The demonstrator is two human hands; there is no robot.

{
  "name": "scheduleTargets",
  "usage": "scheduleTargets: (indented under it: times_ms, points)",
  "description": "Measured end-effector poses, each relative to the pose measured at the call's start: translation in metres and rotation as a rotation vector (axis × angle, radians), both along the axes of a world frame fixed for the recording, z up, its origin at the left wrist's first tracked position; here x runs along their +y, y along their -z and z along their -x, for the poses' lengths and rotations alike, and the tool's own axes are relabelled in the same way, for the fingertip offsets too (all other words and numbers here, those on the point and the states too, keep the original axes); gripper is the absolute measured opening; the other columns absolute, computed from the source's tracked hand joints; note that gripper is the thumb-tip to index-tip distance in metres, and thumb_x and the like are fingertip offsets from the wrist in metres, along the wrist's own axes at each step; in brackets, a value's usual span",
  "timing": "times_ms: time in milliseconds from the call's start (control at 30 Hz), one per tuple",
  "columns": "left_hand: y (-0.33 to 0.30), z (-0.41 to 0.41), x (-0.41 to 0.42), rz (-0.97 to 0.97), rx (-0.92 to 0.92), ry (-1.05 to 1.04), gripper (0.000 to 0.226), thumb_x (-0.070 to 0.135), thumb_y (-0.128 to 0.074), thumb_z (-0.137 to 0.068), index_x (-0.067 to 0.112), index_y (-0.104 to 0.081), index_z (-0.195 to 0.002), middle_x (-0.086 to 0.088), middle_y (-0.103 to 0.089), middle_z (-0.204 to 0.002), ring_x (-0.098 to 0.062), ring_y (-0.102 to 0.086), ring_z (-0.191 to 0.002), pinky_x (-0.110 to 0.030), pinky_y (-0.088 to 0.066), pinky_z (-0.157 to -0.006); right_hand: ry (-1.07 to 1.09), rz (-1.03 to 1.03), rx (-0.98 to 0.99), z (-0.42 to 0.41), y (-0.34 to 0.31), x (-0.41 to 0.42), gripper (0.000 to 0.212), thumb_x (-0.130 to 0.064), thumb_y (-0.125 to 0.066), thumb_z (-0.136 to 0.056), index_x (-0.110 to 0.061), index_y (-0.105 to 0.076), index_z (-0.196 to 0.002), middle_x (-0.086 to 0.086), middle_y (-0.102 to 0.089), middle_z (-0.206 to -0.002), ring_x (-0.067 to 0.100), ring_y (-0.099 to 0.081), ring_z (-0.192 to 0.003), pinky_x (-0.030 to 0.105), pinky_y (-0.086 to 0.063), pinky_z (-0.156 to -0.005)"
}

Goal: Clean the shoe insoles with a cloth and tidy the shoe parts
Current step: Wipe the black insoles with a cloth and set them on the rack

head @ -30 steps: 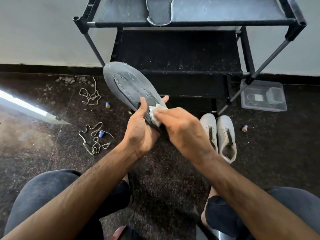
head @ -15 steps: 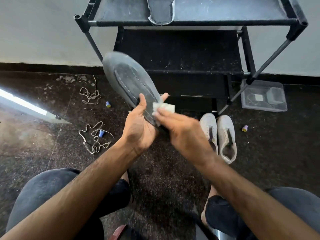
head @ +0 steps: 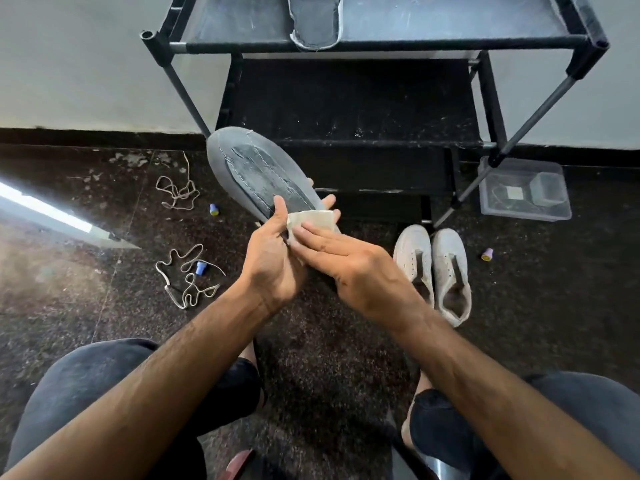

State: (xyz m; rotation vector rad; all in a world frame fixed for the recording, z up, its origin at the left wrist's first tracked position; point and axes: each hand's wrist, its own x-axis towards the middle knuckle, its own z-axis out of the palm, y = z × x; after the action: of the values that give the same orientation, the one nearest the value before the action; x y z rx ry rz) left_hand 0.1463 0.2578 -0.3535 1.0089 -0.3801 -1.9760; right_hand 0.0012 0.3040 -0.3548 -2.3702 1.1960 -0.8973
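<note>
As right hand (head: pixel 349 261) flattened, fingers now straight on cloth (head: pixel 313 220), left hand (head: pixel 273 261) still grips insole (head: pixel 256 171): wiping continues near the heel.

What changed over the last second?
The right hand flattened out and now presses the cloth on the insole with straight fingers. The left hand still grips the insole's near end. Shoes, laces and rack unchanged.
</note>
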Motion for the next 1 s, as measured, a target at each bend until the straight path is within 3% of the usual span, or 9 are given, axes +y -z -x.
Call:
scheduleTargets:
  times_ms: [133, 233, 333, 433, 533, 667, 800, 900, 1000]
  points:
    - [0.0, -0.003, 0.002, -0.012, 0.017, 0.022, 0.067, 0.049, -0.022, -0.108, 0.001, -0.059, -0.135, -0.025, -0.056, -0.143, -0.035, -0.052, -0.137, -0.045, -0.039, -0.115, 0.066, -0.054, 0.088, 0.018, 0.007, -0.013, 0.044, 0.007, -0.058, -0.091, -0.005, -0.064, -0.133, 0.011, -0.062, -0.139, 0.02, -0.059, -0.13, 0.041, -0.049, -0.108]
    - [-0.001, -0.004, 0.003, 0.024, -0.01, 0.009, 0.059, 0.046, -0.023, -0.109, 0.008, -0.044, -0.149, -0.023, -0.054, -0.145, -0.037, -0.052, -0.136, -0.052, -0.039, -0.114, 0.291, -0.093, 0.074, 0.036, 0.001, -0.023, 0.051, 0.013, -0.051, -0.079, -0.006, -0.07, -0.123, 0.011, -0.07, -0.125, 0.022, -0.067, -0.118, 0.041, -0.055, -0.101]
    - [-0.003, -0.004, 0.0, 0.029, -0.025, -0.008, 0.058, 0.046, -0.026, -0.109, 0.01, -0.044, -0.15, -0.02, -0.057, -0.144, -0.039, -0.054, -0.134, -0.055, -0.04, -0.113, 0.4, -0.043, -0.054, 0.037, -0.015, -0.021, 0.051, 0.021, -0.054, -0.083, 0.0, -0.065, -0.128, 0.012, -0.064, -0.132, 0.019, -0.061, -0.126, 0.03, -0.047, -0.11]
    - [-0.002, -0.005, 0.0, -0.036, -0.019, -0.001, 0.067, 0.052, -0.027, -0.107, 0.002, -0.048, -0.146, -0.025, -0.052, -0.147, -0.039, -0.048, -0.138, -0.051, -0.04, -0.114, 0.154, 0.07, -0.05, 0.008, -0.017, -0.005, 0.041, 0.009, -0.054, -0.092, 0.0, -0.062, -0.131, 0.012, -0.057, -0.139, 0.021, -0.057, -0.131, 0.032, -0.044, -0.113]
    - [-0.003, -0.006, 0.0, -0.041, -0.025, 0.064, 0.071, 0.054, -0.022, -0.106, 0.006, -0.07, -0.125, -0.025, -0.062, -0.136, -0.04, -0.047, -0.139, -0.049, -0.033, -0.12, -0.032, 0.04, 0.102, 0.006, 0.005, -0.003, 0.043, 0.006, -0.059, -0.096, -0.002, -0.058, -0.137, 0.014, -0.055, -0.146, 0.022, -0.051, -0.137, 0.037, -0.04, -0.116]
    - [-0.003, -0.007, 0.002, 0.014, -0.013, 0.058, 0.065, 0.048, -0.022, -0.108, 0.003, -0.046, -0.148, -0.023, -0.058, -0.141, -0.034, -0.057, -0.132, -0.048, -0.045, -0.112, 0.181, -0.072, 0.111, 0.03, 0.013, -0.025, 0.049, 0.012, -0.063, -0.082, -0.009, -0.07, -0.126, 0.008, -0.066, -0.134, 0.02, -0.063, -0.125, 0.038, -0.051, -0.106]
    - [-0.004, -0.004, 0.003, 0.047, -0.015, 0.079, 0.057, 0.047, -0.024, -0.108, 0.015, -0.046, -0.149, -0.021, -0.058, -0.143, -0.043, -0.056, -0.13, -0.062, -0.042, -0.108, 0.454, -0.029, -0.037, 0.045, -0.006, -0.027, 0.051, 0.02, -0.055, -0.083, -0.001, -0.066, -0.129, 0.013, -0.065, -0.133, 0.021, -0.062, -0.126, 0.032, -0.047, -0.11]
    - [-0.008, -0.006, 0.001, -0.007, -0.002, 0.048, 0.06, 0.048, -0.028, -0.107, 0.006, -0.053, -0.142, -0.021, -0.062, -0.137, -0.036, -0.062, -0.126, -0.051, -0.048, -0.107, 0.267, 0.106, -0.057, 0.02, -0.018, -0.012, 0.041, 0.011, -0.052, -0.093, 0.002, -0.061, -0.132, 0.016, -0.059, -0.138, 0.023, -0.057, -0.131, 0.035, -0.046, -0.112]
    - [-0.011, -0.005, 0.003, -0.008, 0.034, 0.122, 0.066, 0.047, -0.027, -0.106, -0.003, -0.052, -0.142, -0.023, -0.057, -0.143, -0.032, -0.054, -0.135, -0.043, -0.039, -0.116, 0.053, 0.072, 0.111, 0.011, 0.001, -0.008, 0.04, 0.003, -0.057, -0.097, 0.0, -0.058, -0.137, 0.017, -0.054, -0.146, 0.025, -0.052, -0.137, 0.041, -0.043, -0.115]
